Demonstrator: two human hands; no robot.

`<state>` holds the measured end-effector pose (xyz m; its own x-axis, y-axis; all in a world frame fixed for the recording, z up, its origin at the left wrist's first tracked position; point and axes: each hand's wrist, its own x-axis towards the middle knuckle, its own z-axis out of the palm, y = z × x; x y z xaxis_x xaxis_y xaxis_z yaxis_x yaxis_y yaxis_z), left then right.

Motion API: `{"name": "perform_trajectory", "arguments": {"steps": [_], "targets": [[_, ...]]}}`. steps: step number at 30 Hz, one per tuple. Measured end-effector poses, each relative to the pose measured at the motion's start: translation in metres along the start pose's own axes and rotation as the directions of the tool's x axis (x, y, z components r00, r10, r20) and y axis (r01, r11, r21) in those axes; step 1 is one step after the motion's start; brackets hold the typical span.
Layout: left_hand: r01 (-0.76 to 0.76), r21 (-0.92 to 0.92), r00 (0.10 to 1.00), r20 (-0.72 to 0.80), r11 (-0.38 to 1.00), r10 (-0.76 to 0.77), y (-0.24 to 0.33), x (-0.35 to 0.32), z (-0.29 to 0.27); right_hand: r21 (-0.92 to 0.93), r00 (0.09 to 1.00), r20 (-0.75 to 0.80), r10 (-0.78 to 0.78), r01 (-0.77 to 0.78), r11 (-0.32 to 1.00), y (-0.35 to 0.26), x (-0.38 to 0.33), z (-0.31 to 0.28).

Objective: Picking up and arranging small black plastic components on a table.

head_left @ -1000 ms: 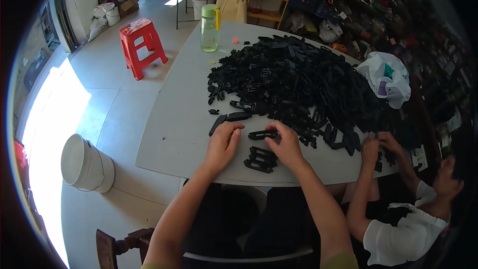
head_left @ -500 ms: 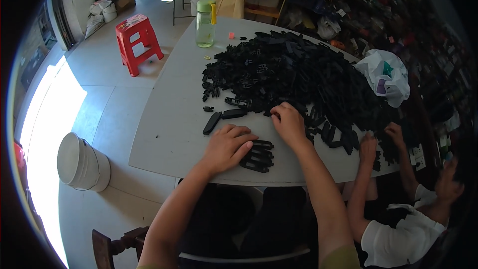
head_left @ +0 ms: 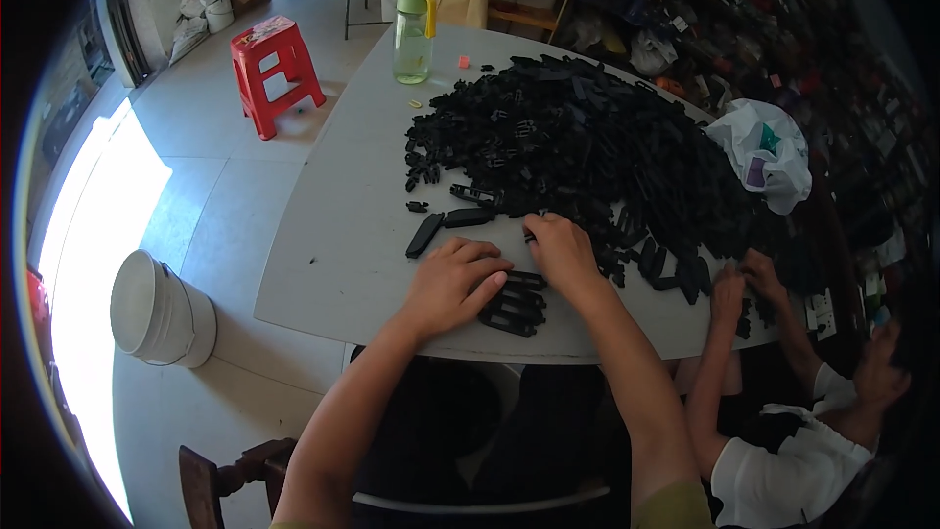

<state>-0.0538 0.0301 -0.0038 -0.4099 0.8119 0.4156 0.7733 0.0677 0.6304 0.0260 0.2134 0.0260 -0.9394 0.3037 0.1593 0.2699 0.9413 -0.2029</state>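
from where i stand, the big black pile of plastic parts is covering much of the table, and i measure every place from it. on the near side of the pile, apart from it, lies a short row of black frames, set side by side. the left hand rests palm down at the left end of this row, loosely open, with its thumb at the frames. the right hand is at the pile's near edge, its fingers curled narrow; something dark shows at the fingertips, but i cannot tell if it is held. to the left of the pile's near edge lie two long black pieces. in my judgement, a careless turn of the left wrist could push the row crooked. also, a small part slipping from the right fingers could be lost among the pile, because everything there is equally black.
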Motion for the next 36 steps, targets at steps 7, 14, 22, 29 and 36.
{"name": "perform_trajectory", "arguments": {"steps": [7,14,22,29,36], "targets": [[-0.007,-0.003,1.000,0.000,1.000,0.007,-0.001,0.000,0.002,0.109,0.998,-0.033,0.057,-0.053,0.993,0.011,-0.018,-0.001],[-0.014,0.061,0.999,0.043,0.998,0.011,0.000,-0.001,-0.003,0.391,0.999,-0.037,0.002,0.012,0.920,0.003,-0.041,-0.022],[-0.116,0.159,0.985,0.145,0.980,0.093,0.004,-0.003,-0.006,0.047,0.916,-0.226,-0.333,0.352,0.935,-0.002,-0.050,-0.016],[-0.100,0.158,0.984,0.163,0.982,0.074,0.004,-0.002,-0.005,-0.069,0.878,-0.247,-0.411,0.407,0.911,-0.001,-0.050,-0.012],[-0.085,0.165,0.984,0.171,0.983,0.056,0.004,-0.003,-0.005,-0.075,0.886,-0.172,-0.431,0.425,0.902,-0.001,-0.049,-0.019]]}}
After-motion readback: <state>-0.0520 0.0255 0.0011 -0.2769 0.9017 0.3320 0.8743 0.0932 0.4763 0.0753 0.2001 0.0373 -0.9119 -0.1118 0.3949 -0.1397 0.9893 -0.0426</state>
